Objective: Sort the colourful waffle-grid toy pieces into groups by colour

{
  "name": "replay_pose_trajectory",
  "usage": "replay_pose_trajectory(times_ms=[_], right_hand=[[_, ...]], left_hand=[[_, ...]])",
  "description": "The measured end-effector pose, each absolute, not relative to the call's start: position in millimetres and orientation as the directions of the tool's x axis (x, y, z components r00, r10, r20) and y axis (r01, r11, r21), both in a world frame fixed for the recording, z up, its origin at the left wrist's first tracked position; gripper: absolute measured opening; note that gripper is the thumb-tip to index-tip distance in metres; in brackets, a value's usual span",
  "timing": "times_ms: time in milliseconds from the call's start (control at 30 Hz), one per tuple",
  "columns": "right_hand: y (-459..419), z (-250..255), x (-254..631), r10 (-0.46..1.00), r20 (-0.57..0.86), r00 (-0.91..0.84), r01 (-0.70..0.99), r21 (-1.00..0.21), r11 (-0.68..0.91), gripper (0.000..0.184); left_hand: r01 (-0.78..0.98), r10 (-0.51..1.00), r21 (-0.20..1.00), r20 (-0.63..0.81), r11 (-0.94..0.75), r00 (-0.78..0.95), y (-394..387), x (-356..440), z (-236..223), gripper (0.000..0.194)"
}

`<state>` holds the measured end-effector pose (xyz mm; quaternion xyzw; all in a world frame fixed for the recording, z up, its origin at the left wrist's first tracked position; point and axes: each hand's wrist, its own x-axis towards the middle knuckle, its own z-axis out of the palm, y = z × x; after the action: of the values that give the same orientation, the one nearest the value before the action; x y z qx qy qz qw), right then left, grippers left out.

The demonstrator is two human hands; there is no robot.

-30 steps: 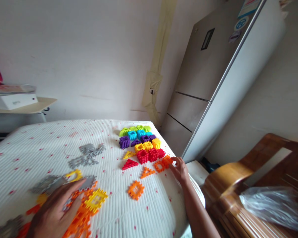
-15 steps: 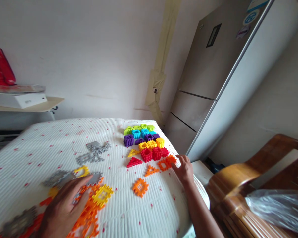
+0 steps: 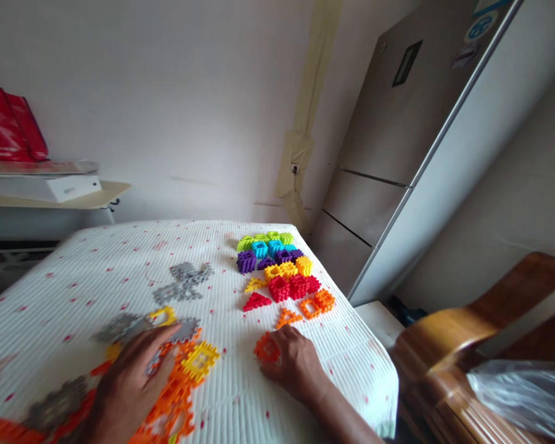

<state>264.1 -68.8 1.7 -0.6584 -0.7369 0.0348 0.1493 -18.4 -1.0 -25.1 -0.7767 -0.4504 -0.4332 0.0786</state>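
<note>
My right hand (image 3: 298, 359) has its fingers curled over the right side of an orange square interlocking tile (image 3: 265, 349), which lies on the cover; its fingertips are partly hidden. Just beyond it are an orange triangle tile (image 3: 288, 317) and orange square tiles (image 3: 324, 301). Above a loose pile of orange tiles (image 3: 172, 398) hovers or rests my left hand (image 3: 132, 373), thumb and fingers apart. A yellow square tile (image 3: 200, 362) and a grey tile (image 3: 186, 331) lie beside its fingers. Part of the pile is hidden beneath this hand.
Rows of red (image 3: 279, 288), yellow (image 3: 288, 269), purple (image 3: 246, 261), blue (image 3: 259, 249) and green tiles (image 3: 274, 237) stand toward the far right. Grey tiles (image 3: 184, 283) lie mid-bed. A fridge (image 3: 374, 185) and wooden chair (image 3: 444, 327) flank the right side.
My right hand has left the orange tiles by the right edge and come left and nearer, onto the single orange square tile. My left hand stays over the pile. The view has turned slightly left.
</note>
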Motion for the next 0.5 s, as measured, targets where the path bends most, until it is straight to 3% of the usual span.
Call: replay_pose_trajectory(times_ms=[100,233,500], right_hand=[[-64.1,3.9,281.1,0.956,0.293,-0.033,0.959,-0.261,0.113,0.026],[-52.5,6.6,313.3,0.869,0.463,0.173,0.978,-0.184,-0.097,0.03],[-41.9,-7.5,336.2,0.889,0.412,0.201,0.98,-0.087,-0.182,0.022]], left_hand=[[0.769,0.618,0.247,0.75,-0.589,0.233,-2.3,-16.1,-21.7,0.025],[0.764,0.618,0.247,0.748,-0.596,0.24,-2.8,-15.3,-20.8,0.024],[0.752,0.68,0.326,0.701,-0.574,0.215,-2.5,-17.0,-28.8,0.025]])
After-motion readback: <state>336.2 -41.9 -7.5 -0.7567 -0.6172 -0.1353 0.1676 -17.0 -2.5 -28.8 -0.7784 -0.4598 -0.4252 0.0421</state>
